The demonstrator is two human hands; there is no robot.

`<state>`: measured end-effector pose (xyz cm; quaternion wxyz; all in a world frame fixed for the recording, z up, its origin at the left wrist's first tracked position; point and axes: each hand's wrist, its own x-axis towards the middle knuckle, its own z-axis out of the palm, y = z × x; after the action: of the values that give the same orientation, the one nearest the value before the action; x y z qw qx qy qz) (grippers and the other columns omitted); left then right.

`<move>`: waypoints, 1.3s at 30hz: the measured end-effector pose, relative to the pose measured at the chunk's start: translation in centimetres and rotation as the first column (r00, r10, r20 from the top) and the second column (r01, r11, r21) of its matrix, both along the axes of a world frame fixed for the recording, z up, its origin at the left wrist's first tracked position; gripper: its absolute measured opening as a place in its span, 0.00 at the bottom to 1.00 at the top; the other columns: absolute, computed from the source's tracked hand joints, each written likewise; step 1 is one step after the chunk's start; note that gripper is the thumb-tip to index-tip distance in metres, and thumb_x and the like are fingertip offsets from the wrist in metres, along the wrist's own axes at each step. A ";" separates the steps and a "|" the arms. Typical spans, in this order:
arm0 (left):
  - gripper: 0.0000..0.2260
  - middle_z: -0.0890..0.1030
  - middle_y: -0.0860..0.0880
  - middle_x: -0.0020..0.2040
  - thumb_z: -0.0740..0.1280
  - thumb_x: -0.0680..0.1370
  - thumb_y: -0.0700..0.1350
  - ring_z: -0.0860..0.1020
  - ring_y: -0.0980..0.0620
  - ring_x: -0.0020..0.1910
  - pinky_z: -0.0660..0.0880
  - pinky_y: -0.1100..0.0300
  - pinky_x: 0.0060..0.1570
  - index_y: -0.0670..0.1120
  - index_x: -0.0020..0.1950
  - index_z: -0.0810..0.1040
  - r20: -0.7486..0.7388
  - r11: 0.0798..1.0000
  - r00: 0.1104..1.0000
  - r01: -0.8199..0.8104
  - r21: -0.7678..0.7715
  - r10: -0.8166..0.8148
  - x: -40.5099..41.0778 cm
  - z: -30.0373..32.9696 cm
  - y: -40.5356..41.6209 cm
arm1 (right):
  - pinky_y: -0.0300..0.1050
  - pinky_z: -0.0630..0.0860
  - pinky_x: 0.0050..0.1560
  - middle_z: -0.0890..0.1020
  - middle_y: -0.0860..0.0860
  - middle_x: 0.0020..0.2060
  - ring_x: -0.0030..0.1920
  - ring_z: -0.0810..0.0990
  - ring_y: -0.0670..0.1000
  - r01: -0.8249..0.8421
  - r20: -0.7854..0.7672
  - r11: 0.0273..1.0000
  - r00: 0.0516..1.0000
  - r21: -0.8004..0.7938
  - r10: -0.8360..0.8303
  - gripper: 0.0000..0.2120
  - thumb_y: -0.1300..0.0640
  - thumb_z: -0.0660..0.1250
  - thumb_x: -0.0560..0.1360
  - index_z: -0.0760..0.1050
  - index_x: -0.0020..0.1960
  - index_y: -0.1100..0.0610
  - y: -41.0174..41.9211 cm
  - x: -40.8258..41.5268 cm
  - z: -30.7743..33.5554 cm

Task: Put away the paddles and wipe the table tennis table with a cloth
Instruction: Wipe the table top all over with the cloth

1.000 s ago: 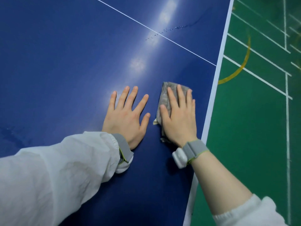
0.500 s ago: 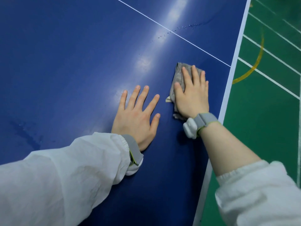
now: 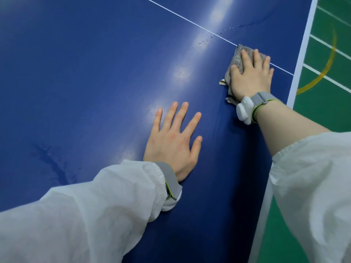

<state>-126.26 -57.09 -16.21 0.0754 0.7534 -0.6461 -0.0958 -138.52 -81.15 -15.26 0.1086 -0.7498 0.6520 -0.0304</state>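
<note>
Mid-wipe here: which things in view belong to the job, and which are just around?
Job:
- gray cloth, pressed flat under the right hand
- blue table
- water droplets by the white center line
- wet smear
- left hand, resting flat on the table

Just around:
- green court floor
- wristbands

No paddles in view.

The person wears a loose white jacket with stretchy cuffs; the right sleeve is pushed up. Each wrist has a grey band with a green edge and a small white box.
</note>
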 end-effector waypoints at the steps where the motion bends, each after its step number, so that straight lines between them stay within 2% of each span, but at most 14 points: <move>1: 0.26 0.51 0.49 0.81 0.45 0.81 0.60 0.45 0.48 0.80 0.45 0.43 0.76 0.57 0.80 0.53 0.000 1.000 1.000 0.001 -0.003 -0.001 0.0 0.0 0.1 | 0.58 0.40 0.77 0.49 0.49 0.80 0.79 0.41 0.58 -0.005 -0.005 1.000 1.000 0.001 0.005 0.28 0.42 0.50 0.81 0.52 0.80 0.45 0.2 -0.1 0.0; 7: 0.27 0.51 0.49 0.81 0.45 0.81 0.60 0.46 0.47 0.80 0.44 0.42 0.76 0.57 0.80 0.53 0.013 1.000 1.000 0.004 -0.002 -0.004 0.1 -0.1 0.0 | 0.58 0.39 0.77 0.49 0.48 0.80 0.79 0.41 0.58 -0.097 -0.015 0.995 0.995 -0.016 0.097 0.28 0.43 0.51 0.82 0.52 0.80 0.45 4.8 0.2 0.0; 11: 0.30 0.54 0.49 0.81 0.46 0.79 0.61 0.49 0.48 0.80 0.43 0.43 0.77 0.53 0.80 0.54 -0.011 1.000 1.000 -0.008 -0.014 0.008 -0.1 0.0 0.2 | 0.58 0.41 0.77 0.49 0.49 0.80 0.79 0.43 0.58 -0.092 -0.049 0.995 0.995 -0.038 0.090 0.28 0.44 0.53 0.82 0.53 0.80 0.46 10.5 -0.1 0.3; 15: 0.37 0.55 0.49 0.80 0.51 0.73 0.58 0.49 0.51 0.80 0.41 0.48 0.77 0.45 0.80 0.53 -0.191 0.999 0.981 -0.024 -0.027 0.019 0.6 1.1 0.2 | 0.58 0.41 0.77 0.49 0.50 0.80 0.79 0.43 0.58 -0.074 -0.040 0.997 0.997 -0.017 0.073 0.28 0.44 0.53 0.82 0.53 0.80 0.46 16.6 0.2 0.6; 17: 0.36 0.55 0.48 0.80 0.52 0.73 0.56 0.50 0.51 0.80 0.40 0.51 0.77 0.45 0.80 0.53 -0.315 0.999 0.949 0.001 -0.055 -0.018 1.8 1.9 0.6 | 0.58 0.41 0.78 0.49 0.49 0.80 0.79 0.42 0.58 -0.090 -0.028 0.996 0.996 -0.007 0.089 0.28 0.42 0.50 0.81 0.52 0.80 0.46 20.0 0.5 0.9; 19: 0.33 0.57 0.47 0.80 0.53 0.74 0.55 0.52 0.49 0.79 0.41 0.53 0.77 0.47 0.79 0.57 -0.355 0.995 0.934 0.016 -0.098 -0.050 3.1 2.2 0.7 | 0.58 0.42 0.78 0.49 0.49 0.80 0.79 0.41 0.57 -0.105 -0.021 0.994 0.994 -0.004 0.105 0.31 0.39 0.43 0.79 0.52 0.80 0.46 22.7 0.7 0.9; 23: 0.29 0.59 0.46 0.79 0.49 0.78 0.59 0.53 0.45 0.79 0.44 0.46 0.77 0.52 0.78 0.63 -0.144 0.992 0.990 -0.029 -0.126 0.011 8.8 2.3 0.5 | 0.56 0.40 0.78 0.47 0.47 0.80 0.79 0.39 0.55 -0.100 -0.038 0.995 0.994 0.014 0.100 0.32 0.39 0.40 0.77 0.50 0.80 0.45 24.7 1.1 0.8; 26: 0.28 0.52 0.49 0.81 0.46 0.81 0.63 0.47 0.47 0.80 0.41 0.44 0.76 0.57 0.80 0.54 -0.006 0.995 0.995 -0.100 -0.022 0.100 12.5 1.6 -0.3 | 0.55 0.39 0.78 0.46 0.46 0.80 0.79 0.38 0.53 -0.083 -0.021 0.996 0.996 0.020 0.084 0.28 0.41 0.46 0.80 0.50 0.80 0.44 23.5 1.4 0.9; 29: 0.31 0.48 0.51 0.81 0.42 0.78 0.68 0.42 0.48 0.80 0.38 0.43 0.76 0.60 0.80 0.48 0.020 0.989 0.989 -0.145 0.004 0.145 12.9 0.6 -0.1 | 0.54 0.40 0.78 0.47 0.44 0.80 0.79 0.39 0.51 -0.068 0.014 0.997 0.998 0.023 0.068 0.27 0.43 0.52 0.82 0.52 0.79 0.42 21.1 2.0 0.7; 39: 0.31 0.46 0.52 0.81 0.41 0.78 0.68 0.40 0.49 0.79 0.39 0.42 0.76 0.60 0.80 0.47 0.051 0.984 0.983 -0.178 0.017 0.177 12.9 0.2 -0.5 | 0.56 0.40 0.78 0.50 0.46 0.80 0.79 0.43 0.54 -0.040 0.029 0.999 0.999 0.009 0.039 0.26 0.43 0.53 0.82 0.55 0.79 0.42 7.0 4.8 0.2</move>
<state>-113.37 -57.60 -16.00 0.0594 0.8110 -0.5769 -0.0770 -133.74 -74.17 -15.06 0.1220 -0.7614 0.6356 -0.0358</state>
